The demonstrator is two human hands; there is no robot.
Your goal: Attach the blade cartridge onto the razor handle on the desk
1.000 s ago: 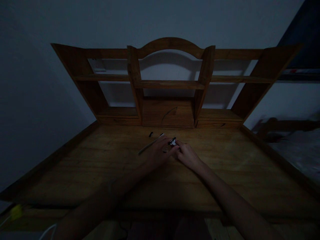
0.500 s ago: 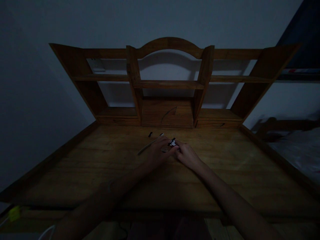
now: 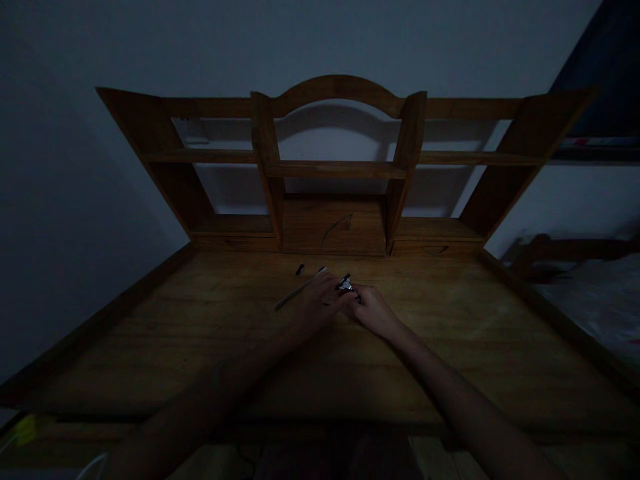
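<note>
Saw nearest, well to the left of a small black-and-silver clip-shaped piece, a white curved rim and, farther left and slightly farther out, a blurred bright-yellow thing. Made out a broad brown wood-grained surface spreading beneath and around the piece. Clasped the piece from its right side with the bare right hand, fingers curled in. Had the bare left hand curved in at the left of the piece, thumb reaching to its near end; could not tell if pinching it or merely touching it. Glimpsed a tiny dark scrap just left of and nearer than the piece, too dim to name. Noticed, left of the piece and partly hidden by the left hand, a slender straight pale rod with a dark far tip, slanting across the surface. Found, left of and slightly farther than the piece, a small black oblong bit. Saw, beyond the piece, a brown wooden shelf unit with an arched top rail. Spotted a crumpled pale heap far right of the piece and, farthest beyond it, a dim bluish-grey wall.
</note>
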